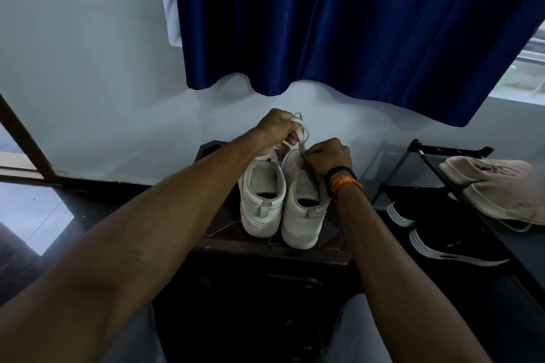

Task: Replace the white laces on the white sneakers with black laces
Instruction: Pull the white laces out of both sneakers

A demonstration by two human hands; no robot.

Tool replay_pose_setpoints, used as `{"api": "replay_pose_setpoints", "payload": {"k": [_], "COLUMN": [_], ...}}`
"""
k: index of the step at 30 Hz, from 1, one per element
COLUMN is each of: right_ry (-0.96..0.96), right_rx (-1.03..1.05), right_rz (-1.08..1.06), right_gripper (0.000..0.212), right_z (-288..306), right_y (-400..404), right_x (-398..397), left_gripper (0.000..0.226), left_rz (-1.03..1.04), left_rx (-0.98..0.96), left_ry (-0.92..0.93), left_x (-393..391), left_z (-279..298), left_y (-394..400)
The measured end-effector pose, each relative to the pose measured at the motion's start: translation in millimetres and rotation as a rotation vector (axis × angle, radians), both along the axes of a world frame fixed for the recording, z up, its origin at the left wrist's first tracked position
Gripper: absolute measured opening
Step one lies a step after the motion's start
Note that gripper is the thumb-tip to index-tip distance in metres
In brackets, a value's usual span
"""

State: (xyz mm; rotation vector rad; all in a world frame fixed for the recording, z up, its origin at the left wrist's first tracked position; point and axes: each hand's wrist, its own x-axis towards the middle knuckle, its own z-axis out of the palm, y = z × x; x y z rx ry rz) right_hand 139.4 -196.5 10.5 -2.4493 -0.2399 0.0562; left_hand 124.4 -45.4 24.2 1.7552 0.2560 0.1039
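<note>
Two white sneakers stand side by side, heels toward me, on a dark wooden stool (265, 250): the left sneaker (262, 200) and the right sneaker (303, 212). My left hand (277, 130) is raised above the toes and grips a bunch of white lace (300, 134). My right hand (327, 158) rests on the right sneaker's front and pinches the same lace where it leaves the shoe. No black laces are in view.
A black shoe rack (427, 162) stands to the right, with pale pink sneakers (495, 183) on top and black sneakers (442, 242) lower down. A blue curtain (339, 23) hangs over the white wall behind. A door frame (23, 141) is at left.
</note>
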Motion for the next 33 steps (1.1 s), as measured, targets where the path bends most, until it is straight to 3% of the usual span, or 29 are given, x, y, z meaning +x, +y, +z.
{"api": "replay_pose_setpoints", "payload": {"k": [6, 13, 17, 20, 24, 28, 33], "right_ry": [0.098, 0.196, 0.321, 0.348, 0.33, 0.279, 0.191], "right_rx": [0.233, 0.496, 0.653, 0.679, 0.733, 0.622, 0.441], "right_rz": [-0.001, 0.212, 0.279, 0.28, 0.246, 0.249, 0.233], "right_gripper": [0.013, 0.049, 0.029, 0.038, 0.026, 0.028, 0.032], "right_z": [1.3, 19.1, 28.6, 30.5, 38.4, 43.3, 38.0], "right_y": [-13.8, -12.6, -10.8, -9.7, -6.0, -7.7, -10.3], "right_x": [3.0, -6.8, -15.4, -19.5, -25.9, -32.4, -40.4], "left_gripper": [0.027, 0.019, 0.019, 0.018, 0.023, 0.026, 0.026], "left_rz": [0.025, 0.004, 0.028, 0.058, 0.085, 0.109, 0.043], "left_rx": [-0.091, -0.119, -0.106, -0.12, -0.142, -0.178, -0.644], "left_ry": [-0.032, -0.011, 0.0, 0.008, 0.019, 0.086, 0.233], "left_x": [0.8, -5.2, -9.4, -13.6, -18.6, -22.6, -34.3], "left_z": [23.6, 35.2, 41.8, 44.9, 43.9, 46.4, 58.6], "left_y": [11.4, 10.4, 7.6, 3.9, -4.4, -5.4, 0.8]}}
